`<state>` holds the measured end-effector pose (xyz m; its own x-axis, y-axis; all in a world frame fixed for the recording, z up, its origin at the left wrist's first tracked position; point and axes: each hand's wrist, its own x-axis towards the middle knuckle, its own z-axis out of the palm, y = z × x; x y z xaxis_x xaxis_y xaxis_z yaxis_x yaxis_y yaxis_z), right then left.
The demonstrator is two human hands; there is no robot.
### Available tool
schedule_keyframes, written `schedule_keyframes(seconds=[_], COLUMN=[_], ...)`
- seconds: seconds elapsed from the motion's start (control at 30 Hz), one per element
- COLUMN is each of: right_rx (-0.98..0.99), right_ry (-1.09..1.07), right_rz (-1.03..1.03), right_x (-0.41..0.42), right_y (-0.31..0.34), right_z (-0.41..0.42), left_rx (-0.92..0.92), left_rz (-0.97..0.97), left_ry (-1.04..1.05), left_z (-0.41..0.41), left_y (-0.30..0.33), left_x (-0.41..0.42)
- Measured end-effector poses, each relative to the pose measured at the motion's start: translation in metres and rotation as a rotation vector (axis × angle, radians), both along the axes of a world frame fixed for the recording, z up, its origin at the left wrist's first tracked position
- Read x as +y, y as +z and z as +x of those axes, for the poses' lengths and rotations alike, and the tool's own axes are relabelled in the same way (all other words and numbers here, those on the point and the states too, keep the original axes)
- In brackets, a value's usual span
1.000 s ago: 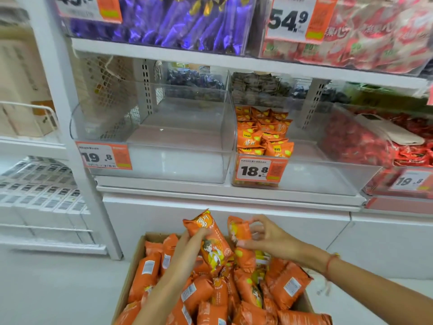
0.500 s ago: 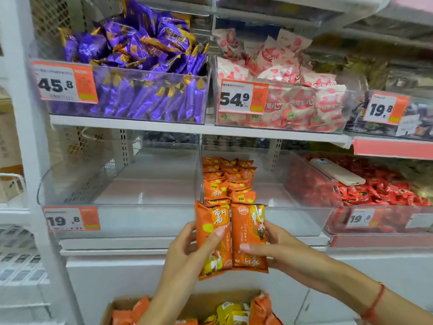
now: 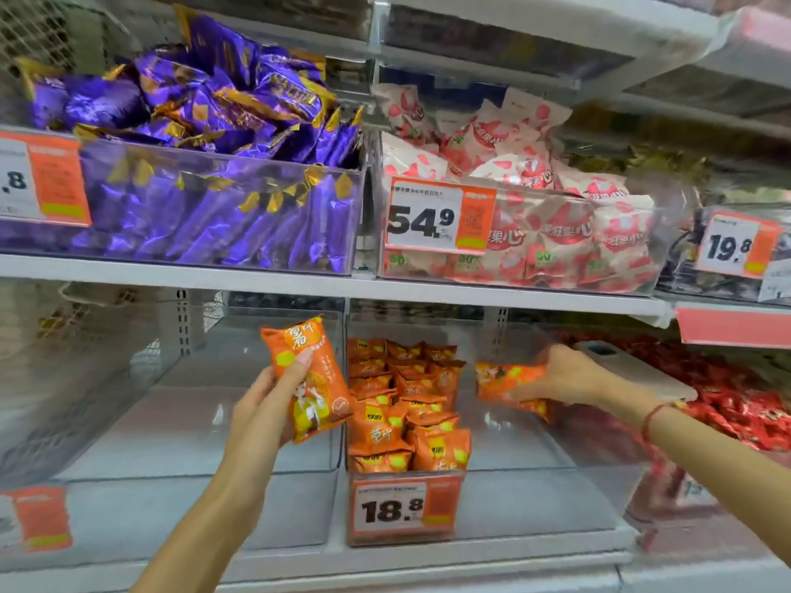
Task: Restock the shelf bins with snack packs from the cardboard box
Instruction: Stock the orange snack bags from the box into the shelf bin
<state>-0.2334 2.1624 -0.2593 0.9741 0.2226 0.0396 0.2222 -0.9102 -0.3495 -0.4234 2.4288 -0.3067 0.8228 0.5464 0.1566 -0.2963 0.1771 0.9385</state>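
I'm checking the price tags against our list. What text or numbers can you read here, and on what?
"54.9": price tag on the bin of white-and-red packs.
"18.8": price tag on the bin of orange packs.
"19.8": price tag, upper right bin.
".8": cut-off tag on the purple-pack bin.
Small tag print and pack lettering: too blurred to read.

Each hand [image 3: 265, 404] [image 3: 569, 374] holds an orange snack pack [image 3: 310, 378] [image 3: 505, 385].

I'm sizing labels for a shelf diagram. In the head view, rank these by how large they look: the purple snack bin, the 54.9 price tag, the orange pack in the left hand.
1. Purple snack bin, by far the largest.
2 and 3. The 54.9 price tag and the orange pack in the left hand look alike; the pack is nearer the camera, so no ranking.
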Motion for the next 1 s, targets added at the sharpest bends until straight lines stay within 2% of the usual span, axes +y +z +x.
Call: schedule_keyframes(seconds=[0.07,0.1,0.2,0.27,0.37,0.43,0.67,0.77,1.0], right_rx=[-0.041,-0.049,-0.077,-0.074,-0.036,-0.003,0.243,0.228,0.193], right_ry=[0.021,0.044,0.138,0.186,0.168,0.091,0.085,0.074,0.101], right_rz=[-0.258,-0.323,-0.337,-0.212,0.213,0.419,0.735,0.777,0.653], right_x=[0.015,0.024,0.046,0.056,0.063,0.063,0.057,0.058,0.062], right_y=[-0.007,-0.011,-0.029,-0.042,-0.062,-0.077,-0.084,-0.084,-0.089], right_z=[0.018,0.024,0.037,0.043,0.043,0.042,0.038,0.037,0.038], left_rx=[-0.011,-0.018,0.004,0.027,0.059,0.076,0.102,0.091,0.093], left_rz=[-0.063,-0.087,-0.095,-0.06,-0.03,-0.011,0.038,0.042,0.065], left_ry=[-0.02,-0.035,-0.063,-0.077,-0.089,-0.096,-0.105,-0.102,-0.1], left_z=[0.008,0.011,0.017,0.019,0.02,0.019,0.018,0.018,0.017], left_y=[-0.003,-0.004,-0.008,-0.008,-0.009,-0.01,-0.011,-0.011,-0.011], left_x=[0.006,0.008,0.012,0.011,0.012,0.013,0.011,0.01,0.008])
